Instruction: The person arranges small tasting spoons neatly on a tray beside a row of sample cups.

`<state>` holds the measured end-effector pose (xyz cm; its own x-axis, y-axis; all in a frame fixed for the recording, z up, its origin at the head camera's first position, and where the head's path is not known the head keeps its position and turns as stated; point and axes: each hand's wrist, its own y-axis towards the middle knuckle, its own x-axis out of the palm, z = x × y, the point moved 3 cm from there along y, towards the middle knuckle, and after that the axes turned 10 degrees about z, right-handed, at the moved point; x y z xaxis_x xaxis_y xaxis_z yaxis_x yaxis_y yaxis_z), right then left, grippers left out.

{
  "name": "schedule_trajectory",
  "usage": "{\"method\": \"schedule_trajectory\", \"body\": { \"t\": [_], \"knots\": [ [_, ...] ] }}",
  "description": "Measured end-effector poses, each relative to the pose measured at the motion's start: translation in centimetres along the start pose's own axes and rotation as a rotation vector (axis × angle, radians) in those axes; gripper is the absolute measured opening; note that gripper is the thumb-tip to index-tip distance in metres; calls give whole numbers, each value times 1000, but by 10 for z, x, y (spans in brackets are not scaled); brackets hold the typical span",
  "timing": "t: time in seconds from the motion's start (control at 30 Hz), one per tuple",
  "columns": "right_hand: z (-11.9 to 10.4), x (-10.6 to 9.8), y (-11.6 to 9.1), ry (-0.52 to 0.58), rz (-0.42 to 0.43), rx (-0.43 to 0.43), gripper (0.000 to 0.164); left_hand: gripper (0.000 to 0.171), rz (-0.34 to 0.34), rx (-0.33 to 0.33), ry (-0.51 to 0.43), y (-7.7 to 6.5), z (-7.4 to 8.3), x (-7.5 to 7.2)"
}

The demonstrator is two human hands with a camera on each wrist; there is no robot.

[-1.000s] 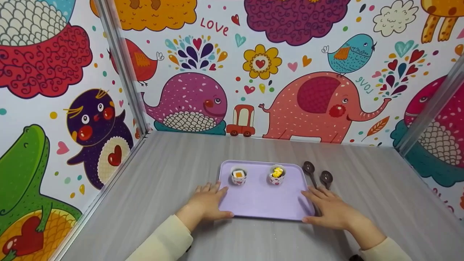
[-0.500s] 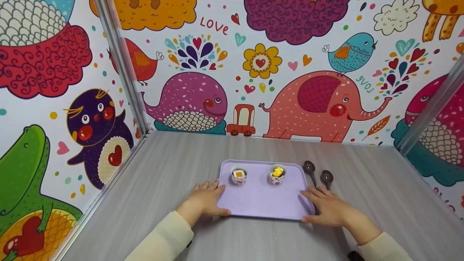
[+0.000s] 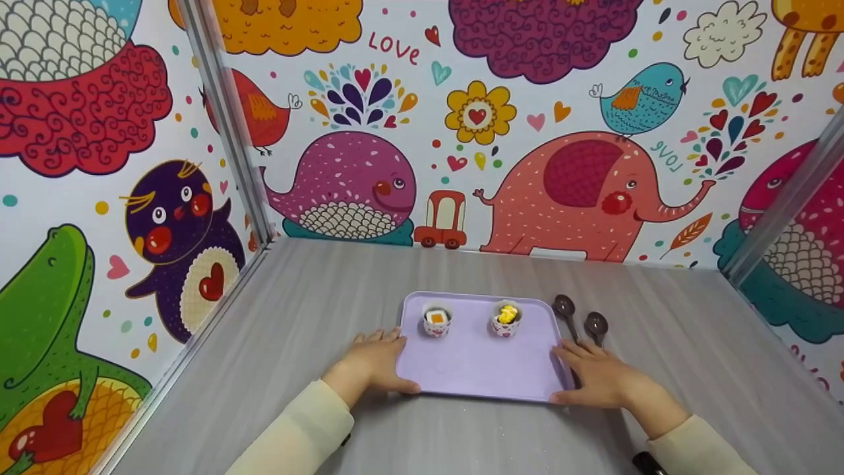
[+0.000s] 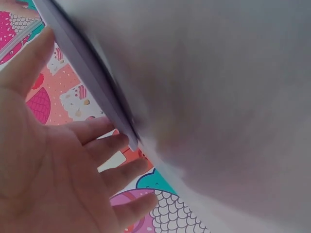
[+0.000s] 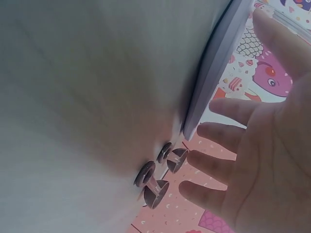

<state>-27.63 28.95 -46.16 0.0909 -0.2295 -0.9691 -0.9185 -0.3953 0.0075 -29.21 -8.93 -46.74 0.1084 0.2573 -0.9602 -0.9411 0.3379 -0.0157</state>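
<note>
A light purple tray (image 3: 484, 363) lies flat on the table. Two small patterned paper cups stand on its far half: the left cup (image 3: 436, 329) holds a white and orange square piece, the right cup (image 3: 504, 329) yellow bits. My left hand (image 3: 374, 364) is at the tray's left side, its thumb by the near corner. Opposite it, my right hand (image 3: 597, 377) is at the right edge. Both wrist views show fairly straight, spread fingers, with the left fingertips (image 4: 109, 124) right at the tray's rim and the right fingertips (image 5: 206, 130) close beside it.
Two dark brown spoons lie just right of the tray, one spoon (image 3: 564, 306) farther back than the other spoon (image 3: 596, 323); their handles run toward my right hand and are partly hidden by it. Patterned wall panels (image 3: 343, 185) enclose the grey table (image 3: 316, 297) at the back and sides.
My left hand has drawn slightly outward to the left, so its index finger and thumb overlap the tray less. The tray, cups and spoons keep their places; the head view shifts slightly.
</note>
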Motion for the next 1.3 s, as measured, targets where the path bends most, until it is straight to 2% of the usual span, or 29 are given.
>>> {"method": "schedule_trajectory", "body": {
  "t": [0.13,0.6,0.83,1.3],
  "knots": [
    [1,0,1,-14,16,-30,96,101,-1,5,-5,0,0,-2],
    [3,-1,5,-13,-28,19,102,100,5,24,2,3,-3,-5],
    [4,-2,6,-13,-32,33,103,100,27,49,-8,5,-6,-2],
    [2,-2,3,-18,22,1,103,101,19,40,20,3,-3,-4]
  ]
}}
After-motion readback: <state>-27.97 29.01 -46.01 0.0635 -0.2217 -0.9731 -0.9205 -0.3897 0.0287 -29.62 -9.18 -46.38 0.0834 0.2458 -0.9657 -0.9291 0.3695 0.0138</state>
